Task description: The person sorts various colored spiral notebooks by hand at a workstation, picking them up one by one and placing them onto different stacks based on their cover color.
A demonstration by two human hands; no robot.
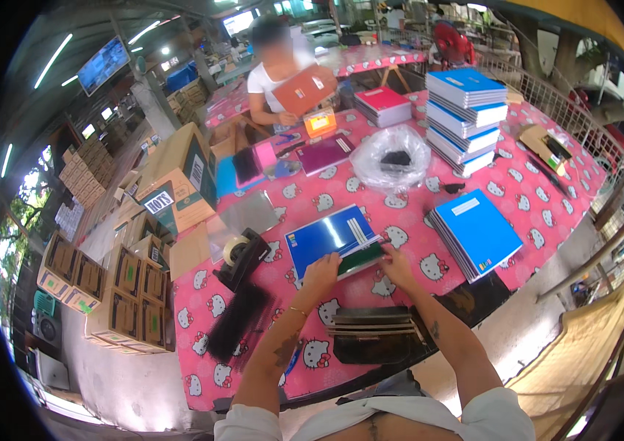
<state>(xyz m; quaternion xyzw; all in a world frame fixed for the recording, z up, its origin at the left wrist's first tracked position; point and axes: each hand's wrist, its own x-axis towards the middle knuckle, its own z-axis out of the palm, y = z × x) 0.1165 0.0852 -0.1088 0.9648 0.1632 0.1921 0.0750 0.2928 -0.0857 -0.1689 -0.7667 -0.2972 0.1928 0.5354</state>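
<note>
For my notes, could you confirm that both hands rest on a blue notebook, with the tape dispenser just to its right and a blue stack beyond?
Not quite: the head view shows the tape dispenser to the left of the blue notebook, not the right. The left hand and right hand do rest on the notebook, and the blue stack lies to its right.

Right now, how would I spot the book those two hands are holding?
Find the pink cartoon-cat tablecloth. At its near edge, between the tape dispenser and a fanned pile of blue notebooks, lies the glossy blue notebook under the left hand and right hand. Only it has a dark green strip along its near edge.
</note>
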